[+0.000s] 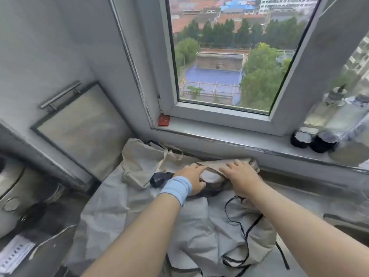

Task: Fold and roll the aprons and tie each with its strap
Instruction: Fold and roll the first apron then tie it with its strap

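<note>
- Both hands work one beige apron (217, 163) at the far edge of the tabletop (309, 198), just under the window sill (219, 134).
- Left hand (191, 175), with a pale blue wristband (177, 188), grips the left end of the bundle, its fingers (196, 166) laid over the top and the thumb tucked along the near side.
- Right hand (242, 175) lies flat and spread on the cloth, pressing it down and grasping nothing.
- Judged from how it lies, this apron is folded into a narrow band and only partly rolled. No strap is wound round it, so the rolling and the tying are left to do.
- One black strap (226, 208) trails loose in loops over the near cloth.
- A large pale apron (129, 212) is spread crumpled across the near tabletop, neither folded nor rolled.
- Another beige apron (139, 162) lies rumpled at the far left, its tape loose.
- A small dark bundle (159, 178) sits just beside the left wrist. Whether it is a finished roll, I cannot tell.
- Overall the task looks early: at least two aprons are untouched and none is plainly tied.
- No brand or wording can be read. The red card (164, 120) in the sill's left corner and the printed panel (16, 254) at lower left are too blurred.
</note>
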`<state>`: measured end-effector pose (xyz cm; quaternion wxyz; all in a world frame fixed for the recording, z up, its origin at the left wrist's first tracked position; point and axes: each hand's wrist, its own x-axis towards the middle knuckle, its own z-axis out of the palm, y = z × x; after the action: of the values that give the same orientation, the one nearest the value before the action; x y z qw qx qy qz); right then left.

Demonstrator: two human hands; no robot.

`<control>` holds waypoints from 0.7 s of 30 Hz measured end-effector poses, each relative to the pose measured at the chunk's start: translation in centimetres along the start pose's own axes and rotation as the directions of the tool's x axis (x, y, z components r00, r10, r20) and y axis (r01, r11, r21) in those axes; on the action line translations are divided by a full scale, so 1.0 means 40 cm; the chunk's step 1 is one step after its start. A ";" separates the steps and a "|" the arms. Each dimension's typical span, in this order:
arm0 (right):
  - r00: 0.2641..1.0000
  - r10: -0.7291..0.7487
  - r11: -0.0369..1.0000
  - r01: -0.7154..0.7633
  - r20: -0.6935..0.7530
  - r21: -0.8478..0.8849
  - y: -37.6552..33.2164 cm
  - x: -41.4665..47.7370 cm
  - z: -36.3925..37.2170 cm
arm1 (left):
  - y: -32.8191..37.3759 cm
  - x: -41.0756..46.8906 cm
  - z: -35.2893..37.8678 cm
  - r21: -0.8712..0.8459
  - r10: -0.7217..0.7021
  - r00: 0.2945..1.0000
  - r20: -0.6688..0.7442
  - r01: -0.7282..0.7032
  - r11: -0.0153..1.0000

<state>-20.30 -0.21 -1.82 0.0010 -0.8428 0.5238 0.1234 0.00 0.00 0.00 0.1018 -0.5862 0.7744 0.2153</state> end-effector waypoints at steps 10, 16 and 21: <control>0.984 0.175 0.980 -0.177 0.025 0.094 0.053 0.123 0.076 | -0.007 0.197 0.048 -0.211 -0.200 0.980 -0.001 0.195 0.958; 0.957 0.228 0.857 -0.111 -0.178 0.503 0.112 0.108 0.021 | -0.016 0.226 -0.011 -0.122 -0.145 0.989 0.037 0.149 0.981; 0.888 0.326 0.786 -0.063 -0.324 0.615 0.142 0.087 -0.054 | -0.010 0.201 -0.103 -0.124 -0.093 0.994 0.053 0.099 0.987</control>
<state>-23.40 -6.14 0.25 0.1383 -0.7466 0.6099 -0.2269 -1.60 -8.91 0.26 0.0928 -0.6230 0.7274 0.2723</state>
